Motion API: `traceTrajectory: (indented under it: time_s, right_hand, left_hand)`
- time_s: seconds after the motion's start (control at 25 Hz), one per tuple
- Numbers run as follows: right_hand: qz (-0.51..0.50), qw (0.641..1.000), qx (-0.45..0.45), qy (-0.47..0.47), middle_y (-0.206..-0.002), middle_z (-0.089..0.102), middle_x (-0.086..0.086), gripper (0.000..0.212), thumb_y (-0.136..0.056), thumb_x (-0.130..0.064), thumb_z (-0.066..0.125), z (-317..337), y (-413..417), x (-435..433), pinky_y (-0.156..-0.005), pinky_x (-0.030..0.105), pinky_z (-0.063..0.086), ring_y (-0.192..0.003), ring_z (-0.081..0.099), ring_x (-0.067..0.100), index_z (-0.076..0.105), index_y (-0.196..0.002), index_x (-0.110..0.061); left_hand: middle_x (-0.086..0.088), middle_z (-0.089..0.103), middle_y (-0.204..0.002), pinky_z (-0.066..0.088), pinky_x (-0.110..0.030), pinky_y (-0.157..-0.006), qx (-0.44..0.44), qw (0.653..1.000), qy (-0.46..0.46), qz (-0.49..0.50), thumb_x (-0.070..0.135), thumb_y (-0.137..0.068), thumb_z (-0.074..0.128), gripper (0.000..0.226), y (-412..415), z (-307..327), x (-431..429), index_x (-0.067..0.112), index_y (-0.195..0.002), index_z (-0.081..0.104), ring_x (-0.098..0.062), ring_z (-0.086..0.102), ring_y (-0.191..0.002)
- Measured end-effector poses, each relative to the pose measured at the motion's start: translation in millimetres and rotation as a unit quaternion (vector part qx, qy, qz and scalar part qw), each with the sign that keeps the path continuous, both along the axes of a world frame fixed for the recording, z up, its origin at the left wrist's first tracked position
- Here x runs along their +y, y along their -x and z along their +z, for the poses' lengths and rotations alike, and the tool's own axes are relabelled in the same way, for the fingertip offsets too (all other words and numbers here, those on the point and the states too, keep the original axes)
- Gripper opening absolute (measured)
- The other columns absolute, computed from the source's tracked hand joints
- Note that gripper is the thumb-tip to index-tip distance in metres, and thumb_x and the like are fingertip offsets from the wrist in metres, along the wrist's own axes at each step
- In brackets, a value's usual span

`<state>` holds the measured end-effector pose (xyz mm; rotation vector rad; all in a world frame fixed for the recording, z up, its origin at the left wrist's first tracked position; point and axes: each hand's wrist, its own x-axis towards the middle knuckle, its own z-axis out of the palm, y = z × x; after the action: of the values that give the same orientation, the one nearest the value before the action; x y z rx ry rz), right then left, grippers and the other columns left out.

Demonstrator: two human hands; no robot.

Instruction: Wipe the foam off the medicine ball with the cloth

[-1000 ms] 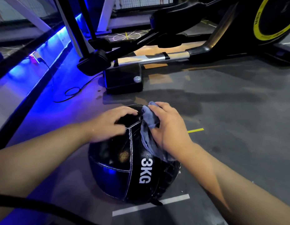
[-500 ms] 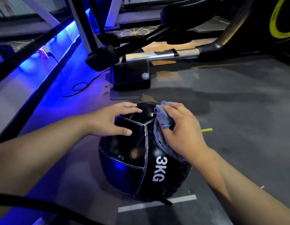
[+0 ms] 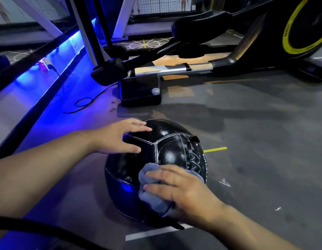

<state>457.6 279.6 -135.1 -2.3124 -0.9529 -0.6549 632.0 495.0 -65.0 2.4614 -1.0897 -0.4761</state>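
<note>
The ball (image 3: 171, 150), black with white seams and lacing on its right side, sits on the grey floor (image 3: 255, 141), just beyond a white line (image 3: 147, 233) and left of a short yellow mark (image 3: 215, 149). The cloth (image 3: 151, 199), blue-grey and bunched, lies against the ball's near face under the right hand (image 3: 183, 190), whose fingers are spread nearly straight and press it to the surface rather than curl round it; the hand is blurred. The left hand (image 3: 118, 138) rests flat on the ball's upper left, fingers straight, holding nothing. A few white flecks (image 3: 225, 183) lie on the floor right of the ball; what they are I cannot tell. Farther off stands a black machine (image 3: 142, 87) with a silver rail and a yellow-ringed wheel (image 3: 300, 29). A thin cable (image 3: 82, 103) loops along the floor's left edge, beside a blue-lit ledge (image 3: 48, 73).
</note>
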Motion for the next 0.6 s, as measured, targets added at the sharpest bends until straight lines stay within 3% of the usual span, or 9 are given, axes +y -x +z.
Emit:
traceTrajectory:
  time_s: [0.08, 0.16, 0.24, 0.28, 0.36, 0.48, 0.6]
  right_hand:
    - [-0.068, 0.978, 0.044, -0.193, -0.119, 0.069, 0.000, 0.030, -0.080, -0.017, 0.078, 16, 1, -15, -0.096, 0.024, 0.048, -0.110, 0.064, 0.011, 0.074, -0.110, -0.013]
    - [-0.161, 0.916, 0.098, -0.353, -0.107, 0.074, -0.003, 0.032, -0.074, -0.001, 0.081, 34, 1, -35, -0.087, 0.018, 0.050, -0.099, 0.068, 0.005, 0.075, -0.103, -0.012]
    - [-0.229, 0.847, 0.140, -0.460, -0.095, 0.076, -0.010, 0.034, -0.076, 0.003, 0.078, 50, -2, -56, -0.078, 0.013, 0.050, -0.087, 0.068, -0.001, 0.074, -0.100, -0.021]
    - [-0.251, 0.820, 0.147, -0.493, -0.092, 0.076, -0.014, 0.035, -0.078, 0.003, 0.077, 55, -4, -66, -0.075, 0.011, 0.050, -0.083, 0.068, -0.004, 0.074, -0.101, -0.024]
    - [-0.281, 0.792, 0.146, -0.522, -0.087, 0.075, -0.019, 0.032, -0.081, 0.002, 0.074, 62, -8, -84, -0.071, 0.010, 0.050, -0.078, 0.066, -0.007, 0.074, -0.103, -0.021]
    - [-0.301, 0.792, 0.147, -0.510, -0.083, 0.074, -0.022, 0.030, -0.082, 0.002, 0.073, 67, -7, -95, -0.070, 0.009, 0.049, -0.076, 0.065, -0.009, 0.074, -0.103, -0.020]
    - [-0.310, 0.792, 0.142, -0.507, -0.086, 0.075, -0.019, 0.030, -0.081, 0.001, 0.075, 68, -6, -102, -0.070, 0.009, 0.049, -0.078, 0.066, -0.007, 0.074, -0.102, -0.021]
  left_hand:
    - [0.018, 0.047, -0.135, 0.030, -0.016, -0.107, -0.071, 0.997, -0.008, 0.036, 0.067, -0.070, 0.055, 0.064, 8, 2, -5, 0.036, -0.125, 0.059, -0.004, 0.043, -0.130]
    - [0.011, 0.058, -0.111, 0.042, -0.036, -0.097, -0.221, 0.973, -0.051, 0.051, 0.078, -0.071, 0.037, 0.063, 16, 6, -19, 0.029, -0.101, 0.065, -0.015, 0.055, -0.109]
    - [0.008, 0.058, -0.099, 0.041, -0.040, -0.088, -0.330, 0.939, -0.079, 0.050, 0.082, -0.074, 0.026, 0.066, 25, 15, -45, 0.027, -0.082, 0.061, -0.019, 0.055, -0.096]
    - [0.007, 0.058, -0.101, 0.041, -0.040, -0.087, -0.352, 0.932, -0.077, 0.032, 0.082, -0.075, 0.025, 0.067, 30, 18, -63, 0.027, -0.085, 0.061, -0.020, 0.055, -0.096]
    - [0.004, 0.057, -0.112, 0.043, -0.042, -0.088, -0.360, 0.926, -0.100, -0.050, 0.078, -0.079, 0.032, 0.065, 37, 20, -104, 0.026, -0.108, 0.057, -0.021, 0.055, -0.105]
    - [0.000, 0.054, -0.119, 0.042, -0.040, -0.083, -0.295, 0.923, -0.196, -0.152, 0.062, -0.089, 0.049, 0.047, 32, 18, -155, 0.026, -0.119, 0.051, -0.025, 0.052, -0.114]
    - [0.001, 0.055, -0.116, 0.040, -0.035, -0.073, -0.311, 0.893, -0.233, -0.228, 0.044, -0.098, 0.046, 0.028, 22, 10, -176, 0.025, -0.117, 0.055, -0.025, 0.053, -0.113]
